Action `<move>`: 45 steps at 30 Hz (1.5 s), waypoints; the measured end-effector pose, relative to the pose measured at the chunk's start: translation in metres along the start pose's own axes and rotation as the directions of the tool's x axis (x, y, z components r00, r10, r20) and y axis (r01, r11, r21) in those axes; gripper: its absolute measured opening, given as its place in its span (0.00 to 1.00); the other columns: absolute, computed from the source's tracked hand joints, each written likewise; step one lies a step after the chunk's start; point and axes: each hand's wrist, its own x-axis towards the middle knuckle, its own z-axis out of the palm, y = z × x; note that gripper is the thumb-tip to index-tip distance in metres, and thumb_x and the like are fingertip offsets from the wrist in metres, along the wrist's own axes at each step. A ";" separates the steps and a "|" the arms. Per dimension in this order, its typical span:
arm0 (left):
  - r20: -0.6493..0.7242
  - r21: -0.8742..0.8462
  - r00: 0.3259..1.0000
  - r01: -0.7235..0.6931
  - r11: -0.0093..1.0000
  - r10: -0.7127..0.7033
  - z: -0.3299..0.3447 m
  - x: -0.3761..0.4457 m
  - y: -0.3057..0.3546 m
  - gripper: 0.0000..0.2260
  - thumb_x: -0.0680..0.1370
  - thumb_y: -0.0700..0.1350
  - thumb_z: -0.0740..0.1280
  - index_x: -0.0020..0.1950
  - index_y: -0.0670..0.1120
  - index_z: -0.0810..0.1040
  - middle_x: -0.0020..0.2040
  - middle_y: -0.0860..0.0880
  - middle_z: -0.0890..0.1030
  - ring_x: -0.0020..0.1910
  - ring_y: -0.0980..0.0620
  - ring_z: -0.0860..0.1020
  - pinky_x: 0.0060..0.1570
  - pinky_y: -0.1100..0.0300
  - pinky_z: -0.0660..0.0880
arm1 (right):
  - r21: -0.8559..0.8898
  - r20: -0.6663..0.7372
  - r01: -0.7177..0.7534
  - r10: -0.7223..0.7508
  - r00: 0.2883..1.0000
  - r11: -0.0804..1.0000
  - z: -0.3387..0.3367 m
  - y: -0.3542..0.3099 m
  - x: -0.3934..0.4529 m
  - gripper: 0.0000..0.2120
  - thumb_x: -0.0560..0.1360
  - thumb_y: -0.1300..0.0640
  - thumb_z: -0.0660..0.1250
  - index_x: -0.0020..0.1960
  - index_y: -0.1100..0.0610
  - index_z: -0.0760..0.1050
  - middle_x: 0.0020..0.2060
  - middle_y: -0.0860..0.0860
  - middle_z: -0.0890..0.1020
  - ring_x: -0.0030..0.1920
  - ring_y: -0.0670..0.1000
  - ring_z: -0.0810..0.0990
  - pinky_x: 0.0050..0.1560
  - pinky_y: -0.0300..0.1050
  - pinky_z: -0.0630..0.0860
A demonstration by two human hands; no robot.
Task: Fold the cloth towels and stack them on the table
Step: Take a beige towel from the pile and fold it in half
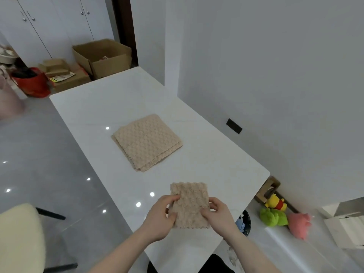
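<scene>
While both hands work at the table's near edge, the scene reads so:
Hands: left hand [160, 218] and right hand [218, 214] each pinch a side of the small folded towel [190, 205], at 6 o'clock.
Pile: flat towels [146, 141] at 12 o'clock from it, well apart.
Table [94, 107]: bare white between them.
Around: chair [21, 239] at 8 o'clock; plush toys [275, 213] at 3 o'clock; cardboard boxes [102, 56] at 11 o'clock on the floor.
Edges: wall hugs the table's right side; left side is open.

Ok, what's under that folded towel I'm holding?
Under the folded towel held by left hand and right hand only white table shows; whatever it directly covers is hidden.
</scene>
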 end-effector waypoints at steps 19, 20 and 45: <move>0.078 0.050 0.981 0.171 0.984 -0.175 0.190 0.143 0.092 0.29 0.76 0.35 0.65 0.75 0.52 0.71 0.67 0.55 0.67 0.63 0.54 0.74 0.59 0.75 0.68 | -0.129 0.071 -0.045 0.055 0.996 0.991 -0.200 0.065 0.145 0.15 0.76 0.58 0.70 0.60 0.47 0.76 0.55 0.46 0.81 0.49 0.48 0.84 0.42 0.40 0.80; 0.084 0.055 0.980 0.178 0.982 -0.182 0.195 0.151 0.098 0.29 0.75 0.37 0.66 0.76 0.51 0.71 0.67 0.54 0.67 0.64 0.53 0.74 0.58 0.77 0.66 | -0.129 0.070 -0.038 0.048 0.996 0.991 -0.208 0.066 0.151 0.15 0.76 0.59 0.70 0.60 0.47 0.75 0.54 0.46 0.81 0.49 0.48 0.83 0.40 0.38 0.78; 0.390 0.591 0.910 -0.130 0.796 -0.141 0.267 0.253 0.137 0.39 0.76 0.32 0.60 0.83 0.55 0.52 0.84 0.55 0.41 0.79 0.43 0.56 0.68 0.46 0.71 | -0.642 0.007 0.157 -0.198 0.980 0.751 -0.280 0.104 0.238 0.32 0.78 0.60 0.67 0.79 0.50 0.63 0.82 0.50 0.55 0.79 0.59 0.58 0.75 0.53 0.64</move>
